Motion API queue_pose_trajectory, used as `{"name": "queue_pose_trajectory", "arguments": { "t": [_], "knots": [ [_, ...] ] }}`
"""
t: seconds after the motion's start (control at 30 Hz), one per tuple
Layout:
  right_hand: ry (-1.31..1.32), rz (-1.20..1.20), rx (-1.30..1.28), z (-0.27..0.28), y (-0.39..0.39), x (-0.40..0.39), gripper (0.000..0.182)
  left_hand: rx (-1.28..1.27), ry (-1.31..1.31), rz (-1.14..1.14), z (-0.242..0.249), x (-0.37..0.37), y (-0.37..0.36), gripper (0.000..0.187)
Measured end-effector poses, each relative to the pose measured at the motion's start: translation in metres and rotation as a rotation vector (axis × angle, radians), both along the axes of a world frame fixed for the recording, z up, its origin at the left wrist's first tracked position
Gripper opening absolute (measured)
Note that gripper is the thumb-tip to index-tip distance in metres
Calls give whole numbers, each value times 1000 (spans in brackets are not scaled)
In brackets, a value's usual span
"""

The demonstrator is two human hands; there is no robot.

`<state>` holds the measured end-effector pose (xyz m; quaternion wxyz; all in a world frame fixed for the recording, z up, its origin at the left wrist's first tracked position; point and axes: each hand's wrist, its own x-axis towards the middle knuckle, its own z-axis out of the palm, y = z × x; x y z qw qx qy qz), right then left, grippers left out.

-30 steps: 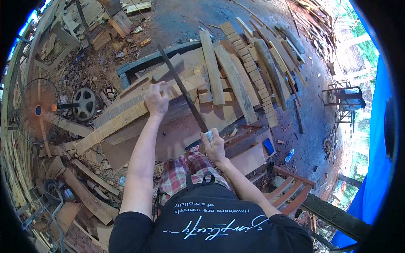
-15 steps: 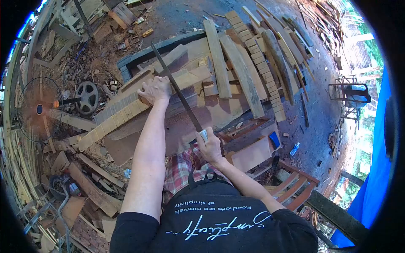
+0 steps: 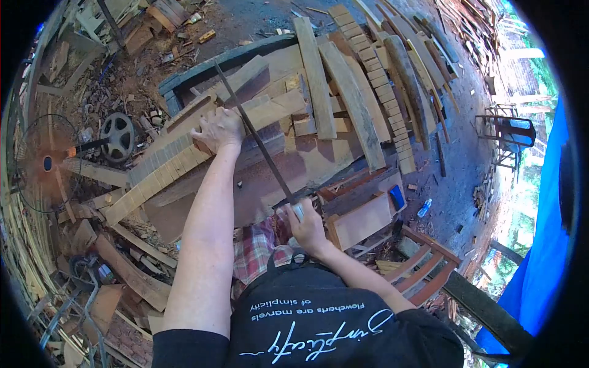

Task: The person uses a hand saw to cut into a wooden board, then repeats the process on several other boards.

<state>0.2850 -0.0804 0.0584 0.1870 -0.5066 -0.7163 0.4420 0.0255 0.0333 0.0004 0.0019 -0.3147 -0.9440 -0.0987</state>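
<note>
My right hand (image 3: 308,228) is closed around the handle of a handsaw (image 3: 264,149), whose long narrow blade points up and left. The blade lies across a wooden beam (image 3: 270,110) just to the right of my left hand (image 3: 219,130). With its fingers bent over the edges, my left hand grips that beam from above. Several evenly spaced cross lines mark the beam's left part. Beneath it is a wide brown board (image 3: 251,193). How deep the blade sits in the wood cannot be made out.
Planks (image 3: 316,80) and a long piece with cross cuts (image 3: 379,83) lie to the right. A small wooden box (image 3: 362,227) stands near my right forearm. At left are a fan (image 3: 48,162) and a handwheel (image 3: 118,138). A plastic bottle (image 3: 424,208) lies on the ground.
My right hand has drawn the saw slightly down toward my body, so the blade has slid back across the beam. My left hand stays on the beam. The whole view has shifted a little.
</note>
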Motion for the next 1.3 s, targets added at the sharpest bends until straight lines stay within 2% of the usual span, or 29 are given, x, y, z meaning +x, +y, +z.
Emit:
{"name": "queue_pose_trajectory", "arguments": {
  "t": [0.07,0.27,0.43,0.53,0.63,0.73,0.83,0.93,0.97,1.07,1.13,1.17,1.23,1.3],
  "knots": [
    [-3,36,-24,-1,-2,7,26,-4,-15,7,2,1,0,33],
    [-11,-20,43,-23,53,-77,27,-75,33,-25,2,0,-1,35],
    [-33,-40,-54,2,-10,-3,26,-50,47,-6,3,1,1,33],
    [-29,-13,30,0,-4,-11,26,-29,58,-10,1,2,1,32],
    [2,-17,97,-16,48,-71,25,-19,36,-17,1,1,-1,31],
    [24,-46,100,-17,49,-74,24,-4,53,-25,3,1,-2,30],
    [-4,-50,47,0,-2,-18,25,3,60,-5,-3,0,0,29],
    [-50,-63,-28,13,-17,-4,24,14,83,-2,2,3,0,28],
    [-59,-22,73,2,-7,-13,25,13,87,0,0,2,0,28],
    [-53,-6,93,-8,48,-72,27,28,84,-11,-3,-1,0,28],
    [-62,3,108,-17,63,-87,28,26,-35,24,2,-1,2,30],
    [-33,-14,153,-18,56,-78,26,30,-34,35,5,-1,5,30],
    [-17,-42,31,-10,22,-41,24,10,-86,50,10,1,5,28],
    [-33,-50,20,-3,-11,-8,22,18,-72,45,10,2,4,28]
  ]
}}
